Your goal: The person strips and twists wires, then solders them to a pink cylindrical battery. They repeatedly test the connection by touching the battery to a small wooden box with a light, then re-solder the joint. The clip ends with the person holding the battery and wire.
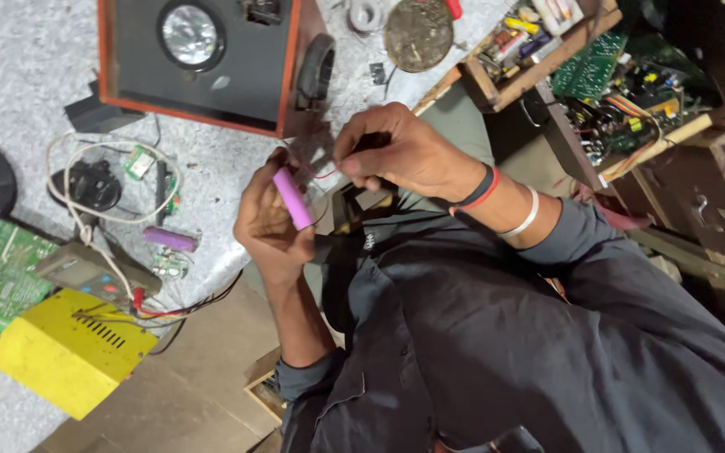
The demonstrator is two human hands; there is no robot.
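Item: pink cylindrical cell (293, 198), clasped upright in my left hand (272, 225) fingers. Right hand (396, 151) fingers pinch a thin red wire (324, 174) just above it; I judge attachment unfinished. A second purple cell (169, 239) lies on the counter (18, 92), well left.

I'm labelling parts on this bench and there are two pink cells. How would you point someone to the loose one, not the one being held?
Start at the yellow metal box at the lower left. Just above it lies a grey multimeter, and right of that meter the loose pink cell lies flat on the speckled benchtop. Unlike the cell in the left hand, nothing grips it.
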